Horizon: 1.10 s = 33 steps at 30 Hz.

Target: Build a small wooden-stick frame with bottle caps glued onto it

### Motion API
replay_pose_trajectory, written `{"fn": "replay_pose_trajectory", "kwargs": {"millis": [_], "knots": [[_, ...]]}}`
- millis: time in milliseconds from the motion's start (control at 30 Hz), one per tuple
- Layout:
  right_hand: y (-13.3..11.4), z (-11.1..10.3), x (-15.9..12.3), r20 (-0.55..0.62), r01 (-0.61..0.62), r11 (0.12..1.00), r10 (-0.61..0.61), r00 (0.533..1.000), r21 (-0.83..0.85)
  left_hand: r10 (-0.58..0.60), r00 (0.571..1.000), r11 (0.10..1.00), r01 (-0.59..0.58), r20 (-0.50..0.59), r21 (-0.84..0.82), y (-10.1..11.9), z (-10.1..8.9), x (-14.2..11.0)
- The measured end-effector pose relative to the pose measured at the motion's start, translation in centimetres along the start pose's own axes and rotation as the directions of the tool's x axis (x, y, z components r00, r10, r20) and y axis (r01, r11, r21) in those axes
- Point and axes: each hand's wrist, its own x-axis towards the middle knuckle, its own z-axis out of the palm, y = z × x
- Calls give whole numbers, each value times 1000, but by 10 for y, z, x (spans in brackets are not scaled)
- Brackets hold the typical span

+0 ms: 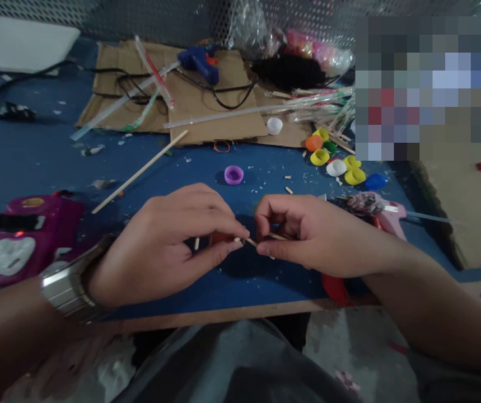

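Note:
Both hands meet over the blue table near its front edge. My left hand (177, 240), with a metal watch (69, 286) at the wrist, pinches a thin wooden stick (250, 242) between thumb and fingertips. Its pale end shows at the left thumb tip. The other end runs into my right hand (299, 232), whose thumb and curled fingers are closed on it. Another bit of wood shows beside the right thumb. Beneath the left fingers is something red, mostly hidden. A purple bottle cap (234, 175) lies just beyond the hands.
Left stands a magenta power strip (9, 246). A longer wooden stick (139, 172) lies near cardboard (219, 126) bearing a blue glue gun (201, 62). Several coloured caps (320, 157) and a pink glue gun (391, 214) are on the right. A red piece (335, 288) lies under my right wrist.

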Motion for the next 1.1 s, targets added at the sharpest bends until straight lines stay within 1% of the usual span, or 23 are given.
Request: {"fn": "replay_pose_trajectory", "kwargs": {"millis": [267,367,533,800,967,1100], "knots": [[3,1,0,7,19,999,-19,1000,-33,-22,999,999,21,26,34,1,2,-1],[4,2,0,-7,39,999,-39,999,-31,-34,999,999,34,27,14,0,2,0],[4,3,1,-29,62,998,-62,998,1,-29,999,1000,29,20,0,-2,3,-1],[1,4,-1,-53,69,997,-67,996,35,-44,999,999,44,18,-7,-4,3,-2],[2,6,0,-48,48,995,-44,998,86,-47,999,999,47,13,1,-5,2,-3],[4,8,2,-36,54,991,-50,998,119,-58,998,998,58,3,29,-4,3,-3]]}}
